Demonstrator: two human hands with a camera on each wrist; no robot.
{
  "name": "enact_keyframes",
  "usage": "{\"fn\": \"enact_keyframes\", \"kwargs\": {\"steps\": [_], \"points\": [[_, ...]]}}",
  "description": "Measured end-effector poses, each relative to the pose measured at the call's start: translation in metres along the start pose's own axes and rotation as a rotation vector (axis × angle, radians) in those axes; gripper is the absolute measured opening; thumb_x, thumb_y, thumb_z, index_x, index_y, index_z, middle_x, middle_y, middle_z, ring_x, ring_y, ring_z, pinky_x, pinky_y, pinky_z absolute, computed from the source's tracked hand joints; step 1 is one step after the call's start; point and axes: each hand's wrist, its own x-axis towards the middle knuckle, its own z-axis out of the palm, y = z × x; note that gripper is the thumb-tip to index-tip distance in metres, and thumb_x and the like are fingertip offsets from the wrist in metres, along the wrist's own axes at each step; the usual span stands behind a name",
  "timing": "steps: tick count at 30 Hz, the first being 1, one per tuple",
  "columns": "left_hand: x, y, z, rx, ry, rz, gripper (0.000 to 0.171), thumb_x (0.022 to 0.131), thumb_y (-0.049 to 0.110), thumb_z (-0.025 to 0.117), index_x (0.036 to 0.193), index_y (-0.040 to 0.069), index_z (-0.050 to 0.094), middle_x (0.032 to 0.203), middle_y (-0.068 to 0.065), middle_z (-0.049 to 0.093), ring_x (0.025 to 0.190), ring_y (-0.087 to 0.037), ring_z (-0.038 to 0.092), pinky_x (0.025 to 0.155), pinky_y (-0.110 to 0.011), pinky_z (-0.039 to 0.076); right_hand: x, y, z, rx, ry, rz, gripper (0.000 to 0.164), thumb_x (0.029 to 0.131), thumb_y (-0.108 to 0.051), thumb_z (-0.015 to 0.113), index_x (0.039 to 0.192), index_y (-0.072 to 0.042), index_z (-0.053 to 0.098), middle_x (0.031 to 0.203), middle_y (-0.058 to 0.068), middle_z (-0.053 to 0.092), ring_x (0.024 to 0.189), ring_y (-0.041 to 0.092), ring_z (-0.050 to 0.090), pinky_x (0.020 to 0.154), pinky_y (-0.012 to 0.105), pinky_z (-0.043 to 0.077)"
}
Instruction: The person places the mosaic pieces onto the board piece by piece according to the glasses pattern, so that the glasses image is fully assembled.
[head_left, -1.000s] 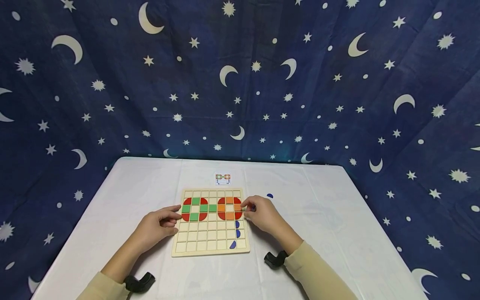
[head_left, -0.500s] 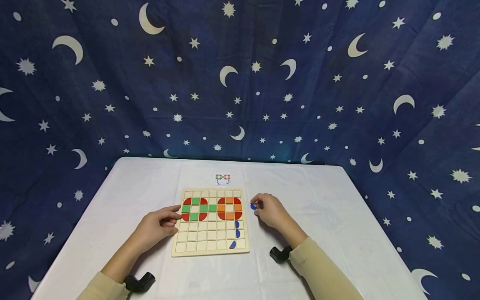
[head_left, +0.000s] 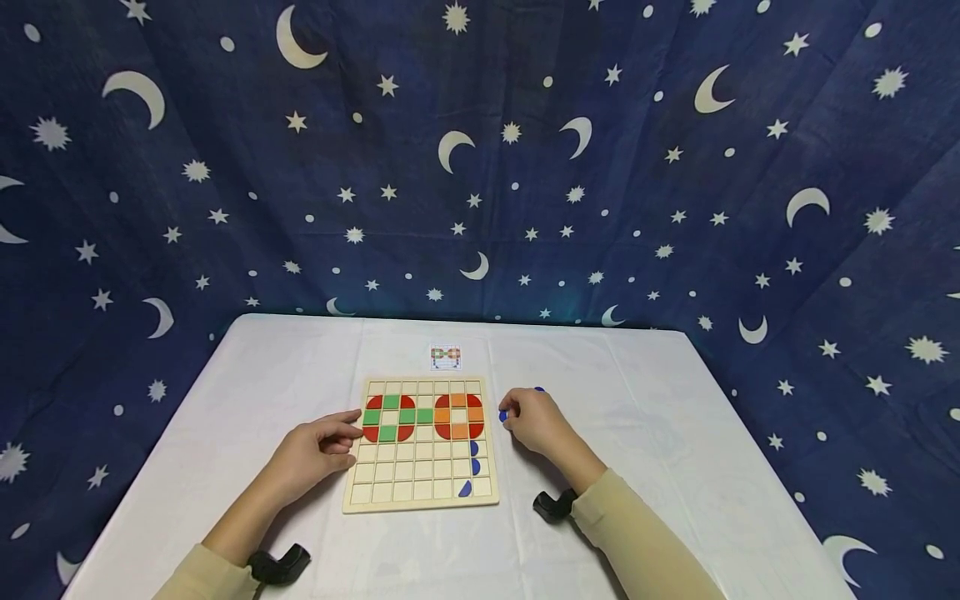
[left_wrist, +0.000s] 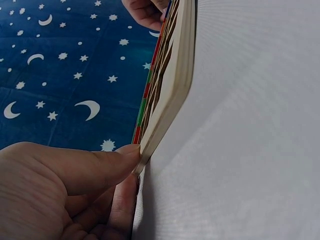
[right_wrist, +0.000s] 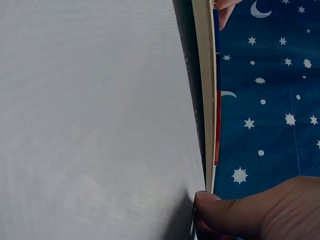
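A square wooden grid board [head_left: 421, 506] lies on the table, with red, green and orange tiles forming two rounded rings. Several blue half-round pieces [head_left: 476, 467] sit in its lower right cells. Just beyond the board's right edge, my right hand [head_left: 536, 421] pinches another blue half-round piece [head_left: 503, 416] between thumb and fingers. My left hand [head_left: 315, 454] rests its fingertips along the board's left edge, thumb lower than the other fingers. In the left wrist view, that thumb [left_wrist: 122, 162] presses at the board's edge. In the right wrist view, the pinched piece is mostly hidden by the thumb [right_wrist: 207, 202].
Behind the board lies a small picture card [head_left: 446, 357] showing a coloured tile pattern. One more blue piece [head_left: 539, 389] peeks out behind the right hand. The table has a white cloth [head_left: 600, 383], backed by a dark blue curtain [head_left: 525, 208] with moons and stars.
My right hand has drawn back rightward from the board's right edge, the blue half-round piece in its fingers, then shifted slightly. The left hand and the board have stayed put.
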Motion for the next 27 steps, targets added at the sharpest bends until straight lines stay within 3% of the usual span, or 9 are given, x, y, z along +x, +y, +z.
{"fn": "enact_keyframes", "kwargs": {"steps": [10, 17, 27], "points": [[0.0, -0.001, 0.0, -0.002, -0.002, -0.002, 0.036, 0.085, 0.002, 0.086, 0.12, 0.007, 0.08, 0.159, -0.012, 0.059, 0.094, -0.009, 0.066, 0.079, -0.017, 0.057, -0.006, -0.009, 0.0, 0.039, -0.014, -0.042, 0.01, 0.093, -0.007, 0.08, 0.1, -0.012, 0.075, 0.077, -0.005, 0.061, 0.077, 0.013, 0.057, 0.072, 0.028, 0.048], [0.0, -0.001, 0.001, -0.004, 0.002, 0.003, 0.036, 0.085, 0.002, 0.086, 0.12, 0.008, 0.08, 0.159, -0.012, 0.06, 0.095, -0.01, 0.067, 0.079, -0.017, 0.057, -0.014, -0.031, 0.001, 0.107, -0.013, -0.116, 0.012, 0.092, -0.006, 0.08, 0.102, -0.014, 0.077, 0.081, -0.006, 0.063, 0.076, 0.012, 0.057, 0.069, 0.025, 0.046], [0.0, -0.001, 0.0, -0.002, 0.003, 0.006, 0.035, 0.085, 0.002, 0.086, 0.12, 0.008, 0.08, 0.159, -0.012, 0.06, 0.094, -0.01, 0.066, 0.079, -0.017, 0.057, -0.021, -0.065, 0.02, 0.204, -0.081, -0.13, 0.012, 0.094, -0.008, 0.081, 0.101, -0.017, 0.076, 0.082, -0.007, 0.064, 0.08, 0.01, 0.059, 0.068, 0.023, 0.05]]}}
